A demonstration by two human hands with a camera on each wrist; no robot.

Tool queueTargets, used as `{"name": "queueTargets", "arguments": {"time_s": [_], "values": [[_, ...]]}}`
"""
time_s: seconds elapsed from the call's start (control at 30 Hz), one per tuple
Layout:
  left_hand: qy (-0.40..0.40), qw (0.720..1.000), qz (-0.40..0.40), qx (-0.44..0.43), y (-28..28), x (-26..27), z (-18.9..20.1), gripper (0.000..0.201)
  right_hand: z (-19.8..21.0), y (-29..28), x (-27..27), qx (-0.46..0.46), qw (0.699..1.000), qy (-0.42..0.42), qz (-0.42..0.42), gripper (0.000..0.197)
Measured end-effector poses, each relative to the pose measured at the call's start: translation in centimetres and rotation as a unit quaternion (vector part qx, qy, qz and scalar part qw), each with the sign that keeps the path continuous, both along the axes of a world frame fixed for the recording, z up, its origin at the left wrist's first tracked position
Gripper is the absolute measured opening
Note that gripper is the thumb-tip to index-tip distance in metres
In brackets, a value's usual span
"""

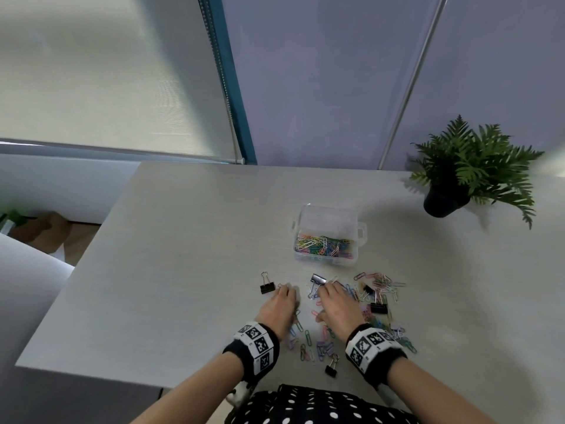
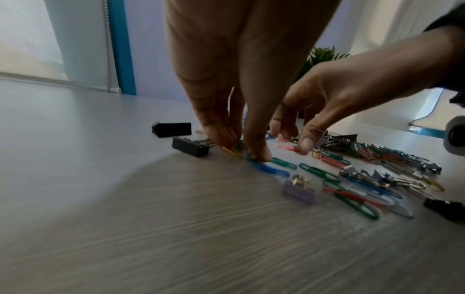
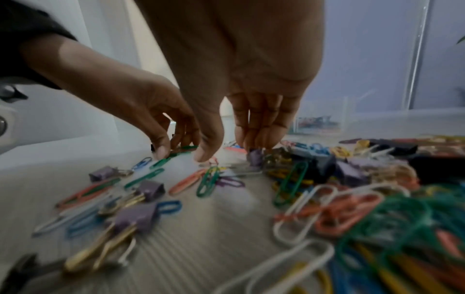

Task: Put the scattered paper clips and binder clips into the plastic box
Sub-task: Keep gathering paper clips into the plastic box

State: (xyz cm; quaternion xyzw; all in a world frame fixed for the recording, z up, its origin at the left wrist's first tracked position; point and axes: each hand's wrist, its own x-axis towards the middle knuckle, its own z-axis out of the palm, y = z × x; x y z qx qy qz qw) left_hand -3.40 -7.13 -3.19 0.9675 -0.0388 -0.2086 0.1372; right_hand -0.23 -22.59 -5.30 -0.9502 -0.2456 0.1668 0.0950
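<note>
The clear plastic box [image 1: 324, 213] stands open mid-table, partly filled with coloured paper clips [image 1: 324, 244]. Scattered paper clips [image 1: 382, 286] and black binder clips [image 1: 267, 287] lie in front of it. My left hand [image 1: 286, 291] reaches down near one black binder clip; its thumb and fingers [image 2: 241, 149] pinch a green paper clip [image 3: 176, 153] on the table. My right hand [image 1: 328, 296] hovers beside it; its straight fingertips [image 3: 254, 143] touch a purple binder clip [image 3: 254, 158], with the thumb held apart. Blue and green paper clips [image 2: 284, 166] lie just in front of my left thumb.
A potted fern [image 1: 467, 166] stands at the table's back right. The table's left edge [image 1: 91, 255] drops to a floor and chair. More purple binder clips [image 3: 148, 191] and a dense heap of clips [image 3: 377, 208] lie near my right wrist.
</note>
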Motion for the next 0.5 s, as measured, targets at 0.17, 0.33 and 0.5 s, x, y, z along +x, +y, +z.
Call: {"name": "queueTargets", "arguments": {"time_s": [0.17, 0.33, 0.5], "values": [[0.006, 1.0, 0.011, 0.005, -0.1, 0.0, 0.4, 0.034, -0.9, 0.0, 0.3, 0.059, 0.998, -0.001, -0.02, 0.044], [0.026, 0.999, 0.007, 0.018, -0.4, 0.3, 0.6, 0.026, -1.6, -0.1, 0.8, 0.085, 0.996, 0.013, -0.021, 0.019], [0.032, 0.999, -0.009, 0.037, -0.6, 0.3, 0.3, 0.034, -1.4, 0.2, 0.3, 0.026, 0.999, -0.02, 0.009, 0.035]]}}
